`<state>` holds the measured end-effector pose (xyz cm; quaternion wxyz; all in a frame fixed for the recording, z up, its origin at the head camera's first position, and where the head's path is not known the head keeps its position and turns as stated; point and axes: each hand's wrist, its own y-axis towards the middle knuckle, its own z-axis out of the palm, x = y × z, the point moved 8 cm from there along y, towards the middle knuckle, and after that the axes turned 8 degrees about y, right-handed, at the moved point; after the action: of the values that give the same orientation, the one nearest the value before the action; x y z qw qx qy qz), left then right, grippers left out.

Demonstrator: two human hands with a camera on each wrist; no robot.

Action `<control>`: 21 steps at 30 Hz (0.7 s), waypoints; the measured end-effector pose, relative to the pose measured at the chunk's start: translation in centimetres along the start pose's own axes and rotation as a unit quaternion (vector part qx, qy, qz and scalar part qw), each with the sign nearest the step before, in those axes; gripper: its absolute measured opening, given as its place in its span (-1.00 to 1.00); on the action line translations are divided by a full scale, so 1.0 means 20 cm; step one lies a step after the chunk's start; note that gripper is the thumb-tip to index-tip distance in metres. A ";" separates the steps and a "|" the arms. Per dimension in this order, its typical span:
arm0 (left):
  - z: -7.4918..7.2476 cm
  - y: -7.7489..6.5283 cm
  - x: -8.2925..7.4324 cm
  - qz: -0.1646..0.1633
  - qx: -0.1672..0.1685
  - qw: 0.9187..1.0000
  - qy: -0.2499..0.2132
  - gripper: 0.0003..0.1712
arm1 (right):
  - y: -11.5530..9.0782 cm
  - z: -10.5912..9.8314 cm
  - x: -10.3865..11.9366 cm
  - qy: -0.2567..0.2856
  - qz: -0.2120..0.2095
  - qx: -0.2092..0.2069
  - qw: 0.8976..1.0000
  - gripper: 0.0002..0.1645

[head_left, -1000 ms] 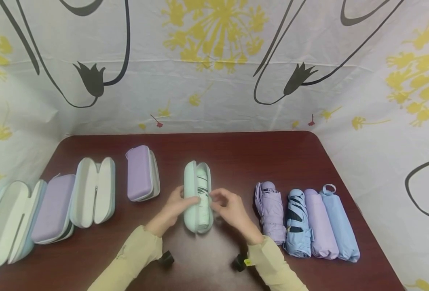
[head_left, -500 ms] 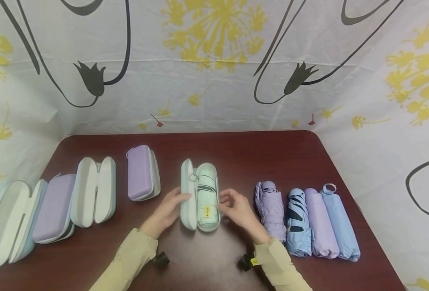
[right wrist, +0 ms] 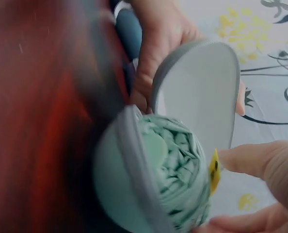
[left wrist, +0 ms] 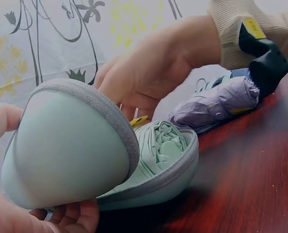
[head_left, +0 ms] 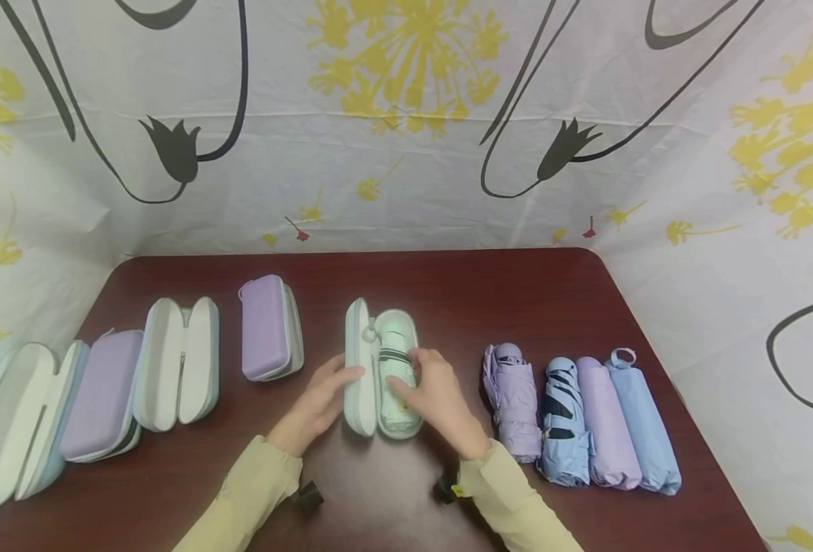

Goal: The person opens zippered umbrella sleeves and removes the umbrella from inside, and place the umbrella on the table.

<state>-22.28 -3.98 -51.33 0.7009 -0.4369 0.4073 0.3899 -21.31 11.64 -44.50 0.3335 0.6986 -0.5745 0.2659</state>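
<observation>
A mint-green hard umbrella case point(head_left: 358, 383) lies unzipped at the middle of the table, its lid raised on the left. My left hand point(head_left: 319, 399) grips that lid, thumb on one side and fingers beneath it in the left wrist view. A folded mint-green umbrella point(head_left: 394, 345) with dark stripes rests in the case's right half, its crumpled end showing in the right wrist view point(right wrist: 175, 165). My right hand point(head_left: 440, 395) holds the umbrella between thumb and fingers. The thumb is by a small yellow tag point(right wrist: 215, 171); the fingertips are partly hidden.
Pale-blue open cases point(head_left: 176, 364) and purple cases point(head_left: 264, 328) stand on the left. At the right lie several folded umbrellas: purple point(head_left: 514, 406), striped blue point(head_left: 563, 425), lilac point(head_left: 606, 425) and plain blue point(head_left: 644, 429). A patterned cloth point(head_left: 406, 192) hangs around the dark red table point(head_left: 447, 284).
The case's lid has swung out to the left, baring the umbrella. My right hand has moved left from the case's edge onto the umbrella.
</observation>
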 end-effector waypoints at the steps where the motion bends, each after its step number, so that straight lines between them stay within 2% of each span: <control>1: 0.00 0.00 0.00 0.000 0.002 1.000 0.000 -0.25 | 0.01 0.01 0.00 -0.021 0.009 0.008 1.000 -0.36; 9: 0.01 0.00 -0.01 -0.004 0.013 1.000 0.015 -0.23 | 0.08 0.06 -0.01 -0.121 0.079 0.072 0.987 -0.36; 14: 0.01 0.00 -0.01 0.001 0.010 1.000 0.017 -0.19 | 0.10 0.10 -0.02 -0.167 0.115 0.095 0.975 -0.26; 17: 0.01 0.01 -0.02 0.006 0.005 1.000 0.013 -0.19 | 0.11 0.11 -0.04 -0.163 0.127 0.096 0.974 -0.22; 21: 0.01 0.01 -0.01 0.004 -0.002 1.000 0.016 -0.20 | 0.11 0.11 -0.08 -0.114 0.144 0.091 0.979 -0.22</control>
<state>-22.54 -3.76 -51.09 0.6918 -0.4427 0.4194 0.3868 -23.74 10.78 -46.76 0.1595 0.6619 -0.6766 0.2805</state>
